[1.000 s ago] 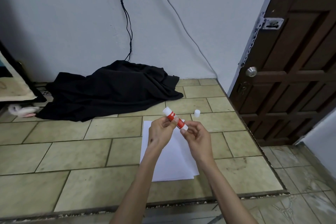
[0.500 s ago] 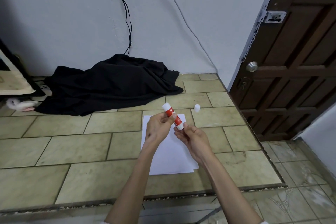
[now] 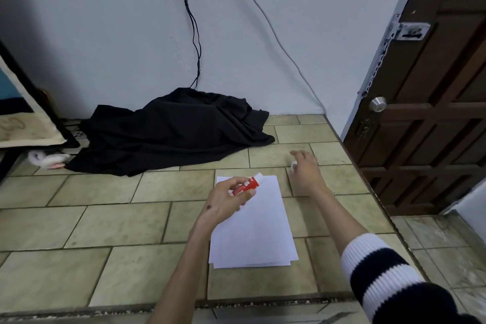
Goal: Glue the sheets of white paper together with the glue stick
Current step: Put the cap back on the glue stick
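From the head camera, the two hands have come apart since a second ago, when both met on the glue stick [image 3: 247, 184] above the paper. The left hand [image 3: 226, 201] now keeps the stick alone, fingers curled round its red barrel, the white end pointing up and to the right over the far edge of the sheets of paper [image 3: 253, 234]. The right hand [image 3: 305, 169] has gone out to the right and away, to the spot where the small white cap [image 3: 293, 164] sits on the tiled worktop [image 3: 118, 223]. Its fingers are bent down around the cap; whether they already pinch it or only touch it I cannot tell. Judging by that reach, the cap is being fetched, which points to closing the stick, or else moving the cap aside.

The sheets lie under and just in front of the left hand, a thin flat stack, smooth and matte white, its near edges slightly fanned. The stick is a short hard plastic cylinder with a glossy red label. The worktop is glazed greenish tile with dark grout lines. Beyond the left hand a soft black cloth [image 3: 173, 134] lies crumpled against the wall.
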